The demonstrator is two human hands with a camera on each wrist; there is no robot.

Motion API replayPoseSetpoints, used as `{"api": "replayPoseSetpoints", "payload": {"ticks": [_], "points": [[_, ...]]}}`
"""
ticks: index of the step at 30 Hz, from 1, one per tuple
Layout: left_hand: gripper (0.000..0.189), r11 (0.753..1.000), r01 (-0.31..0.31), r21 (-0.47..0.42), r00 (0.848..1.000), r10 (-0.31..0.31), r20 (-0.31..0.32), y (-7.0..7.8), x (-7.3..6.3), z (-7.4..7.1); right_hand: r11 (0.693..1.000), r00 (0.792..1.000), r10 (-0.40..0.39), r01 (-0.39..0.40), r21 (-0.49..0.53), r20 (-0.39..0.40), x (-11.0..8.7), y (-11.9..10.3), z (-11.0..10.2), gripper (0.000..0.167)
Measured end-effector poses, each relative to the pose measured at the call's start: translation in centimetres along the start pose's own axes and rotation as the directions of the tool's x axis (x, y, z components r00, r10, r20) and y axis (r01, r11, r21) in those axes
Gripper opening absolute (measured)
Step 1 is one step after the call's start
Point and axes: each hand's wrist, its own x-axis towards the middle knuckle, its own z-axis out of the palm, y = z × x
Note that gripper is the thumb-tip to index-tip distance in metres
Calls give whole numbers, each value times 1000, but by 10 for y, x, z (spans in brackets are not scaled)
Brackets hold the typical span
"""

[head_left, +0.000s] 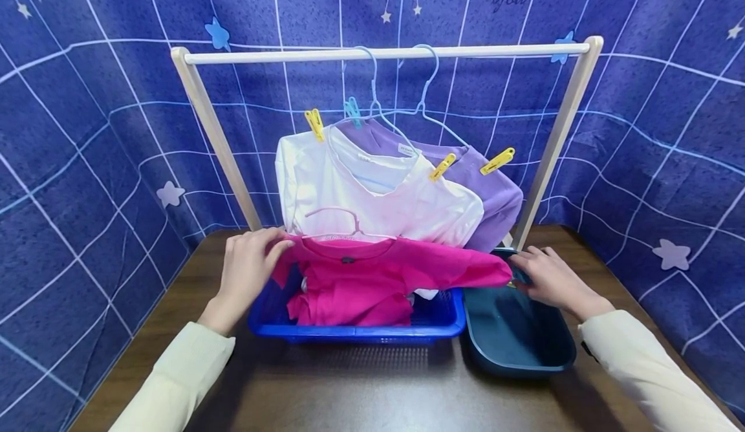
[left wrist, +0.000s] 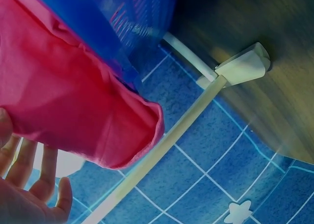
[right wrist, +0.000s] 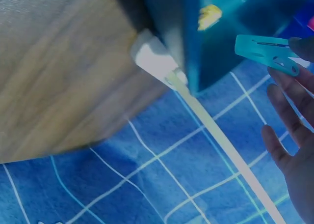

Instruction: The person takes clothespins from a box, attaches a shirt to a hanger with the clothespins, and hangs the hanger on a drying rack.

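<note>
My left hand (head_left: 247,270) pinches the shoulder of a bright pink shirt (head_left: 355,283), which has a pink hanger (head_left: 357,224) in its neck. The shirt's body drapes into a blue basket (head_left: 355,332), and its other sleeve stretches toward the dark teal bin (head_left: 518,338). Above that bin is my right hand (head_left: 553,280). In the right wrist view its thumb and fingertips pinch a teal clothespin (right wrist: 262,49). The left wrist view shows the pink sleeve (left wrist: 88,101) hanging past the left fingers.
Behind the basket stands a wooden rack with a white rail (head_left: 279,56). A white shirt (head_left: 308,180) and a purple shirt (head_left: 500,193) hang there on blue hangers, with yellow clothespins (head_left: 443,167) and a blue clothespin (head_left: 352,112). Something yellow (right wrist: 209,17) lies in the bin.
</note>
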Motion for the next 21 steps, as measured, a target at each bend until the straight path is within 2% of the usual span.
{"api": "replayPoseSetpoints", "payload": {"ticks": [5,13,21], "points": [[14,1000,8,0,1000,-8,4,0,1,0,1000,999,-11,11,-9,-51,4,-4,-14,37],[15,1000,19,9,1000,-19,16,-1,3,1,999,987,-25,22,-24,-157,9,-8,-32,33],[19,999,51,3,998,-51,44,-2,6,3,998,957,-60,52,-39,-283,14,-15,-53,30]]}}
